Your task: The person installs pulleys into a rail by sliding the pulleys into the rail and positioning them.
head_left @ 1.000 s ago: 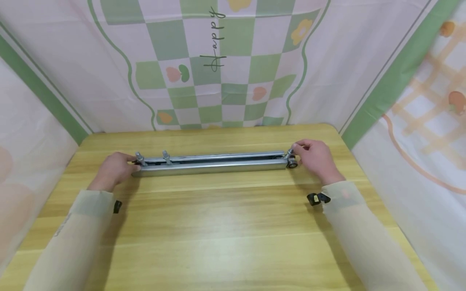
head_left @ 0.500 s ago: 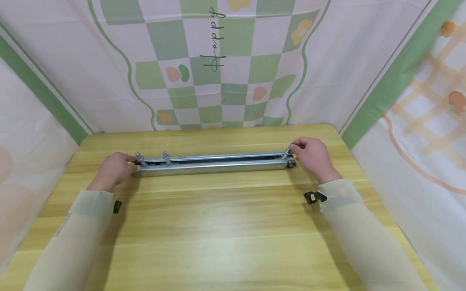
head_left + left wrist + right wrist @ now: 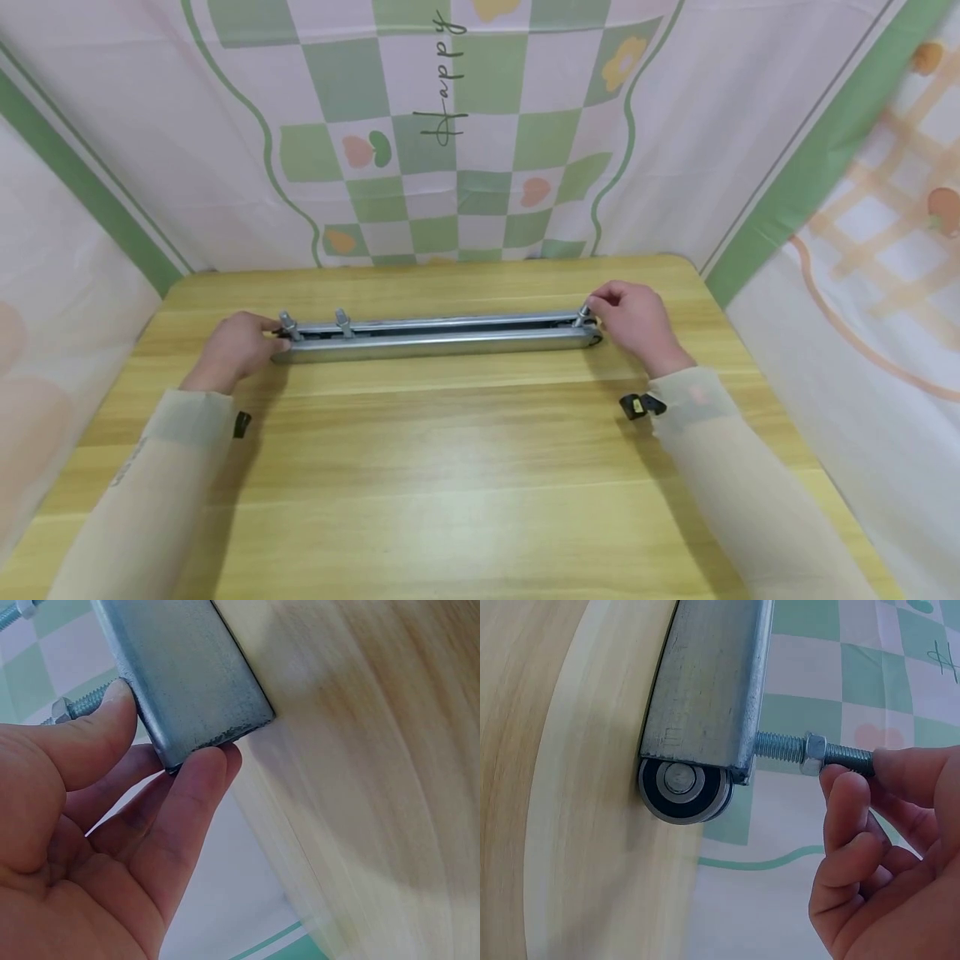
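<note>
A long metal channel rail (image 3: 442, 343) lies across the table with its slot facing up. My left hand (image 3: 238, 350) grips the rail's left end, thumb on the upper edge and fingers at the end face in the left wrist view. At the right end, my right hand (image 3: 637, 321) pinches the top of a threaded bolt (image 3: 780, 745) with a hex nut (image 3: 814, 754) on it. That bolt rises from a roller trolley, whose wheel (image 3: 680, 780) sticks partly out of the rail's open end. Two more bolts stand up from the slot at the left, one of them (image 3: 342, 323) farther inward.
The wooden table (image 3: 450, 483) extends in front of the rail. A patterned cloth (image 3: 487, 125) hangs behind it, with more cloth at both sides. A black wrist camera (image 3: 642, 406) sits by the right sleeve.
My right hand has moved left with the bolt, and the trolley's wheels have slid farther into the rail's right end. The left hand has stayed at its end.
</note>
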The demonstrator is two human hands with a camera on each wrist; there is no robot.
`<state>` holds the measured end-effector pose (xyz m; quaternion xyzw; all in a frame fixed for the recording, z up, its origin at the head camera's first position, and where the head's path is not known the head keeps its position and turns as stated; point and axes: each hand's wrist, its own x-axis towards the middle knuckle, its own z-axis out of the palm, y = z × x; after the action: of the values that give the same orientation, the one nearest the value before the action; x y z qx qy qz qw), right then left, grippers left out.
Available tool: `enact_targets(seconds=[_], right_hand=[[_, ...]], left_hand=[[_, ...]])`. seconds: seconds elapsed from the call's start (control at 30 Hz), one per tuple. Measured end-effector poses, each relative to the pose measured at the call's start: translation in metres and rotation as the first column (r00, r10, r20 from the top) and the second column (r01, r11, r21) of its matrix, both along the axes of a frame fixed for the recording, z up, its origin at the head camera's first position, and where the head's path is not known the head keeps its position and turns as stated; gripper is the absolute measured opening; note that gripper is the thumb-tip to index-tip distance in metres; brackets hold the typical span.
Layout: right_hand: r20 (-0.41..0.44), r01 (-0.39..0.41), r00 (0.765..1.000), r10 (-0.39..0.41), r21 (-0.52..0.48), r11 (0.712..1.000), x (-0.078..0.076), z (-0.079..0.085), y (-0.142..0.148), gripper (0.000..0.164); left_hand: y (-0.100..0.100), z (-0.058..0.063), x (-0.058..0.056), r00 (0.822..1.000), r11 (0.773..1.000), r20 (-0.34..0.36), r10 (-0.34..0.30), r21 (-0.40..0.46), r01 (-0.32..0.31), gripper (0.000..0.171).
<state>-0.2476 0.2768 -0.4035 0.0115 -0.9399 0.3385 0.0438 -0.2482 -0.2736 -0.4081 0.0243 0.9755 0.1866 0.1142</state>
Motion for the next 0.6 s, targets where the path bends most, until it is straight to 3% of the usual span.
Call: enact_targets(seconds=[0.6], right_hand=[[-0.018,-0.07,0.997,0.071,0.026,0.997,-0.007,0.004,-0.032,0.022]], left_hand=[[-0.001,-0.001,-0.002,1.0,1.0,0.015,0.009,0.002,-0.009,0.051]])
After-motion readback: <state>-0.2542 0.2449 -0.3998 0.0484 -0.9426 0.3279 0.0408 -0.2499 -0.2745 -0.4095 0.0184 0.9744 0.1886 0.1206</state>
